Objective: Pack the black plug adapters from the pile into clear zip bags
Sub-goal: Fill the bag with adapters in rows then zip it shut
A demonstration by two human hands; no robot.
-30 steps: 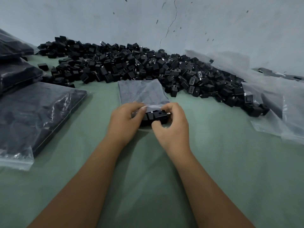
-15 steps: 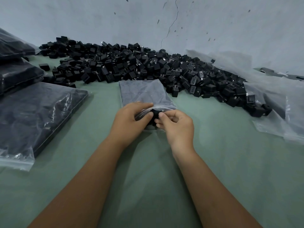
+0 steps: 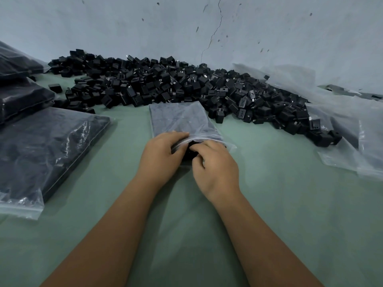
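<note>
The right hand point(image 3: 215, 166) has its fingers curled around a small bunch of black plug adapters point(image 3: 191, 151) and pushes them into the mouth of the clear zip bag point(image 3: 178, 119); only a dark part of the bunch shows between the two hands, so I cannot tell how many pieces it holds. The left hand point(image 3: 161, 156) grips the near edge of the bag on its left side, with the fingers bent over the plastic lip, and I judge this is to keep the mouth open and to stop the thin bag from sliding away while the adapters go in. The bag lies flat on the green table point(image 3: 290, 204), its closed end pointing to the pile point(image 3: 165, 85) and its opening toward the person, which makes the way from hand to bag very short. It looks grey and mostly flat, so probably it is only at the beginning of filling. The pile lies along the wall point(image 3: 269, 27) just behind the bag, within easy reach for the next handful. At the left lie filled bags point(image 3: 41, 146), dark with adapters and stacked partly one on another, well apart from the work place. At the right, loose clear plastic sheets point(image 3: 342, 129) lie beside and partly under the end of the pile.
</note>
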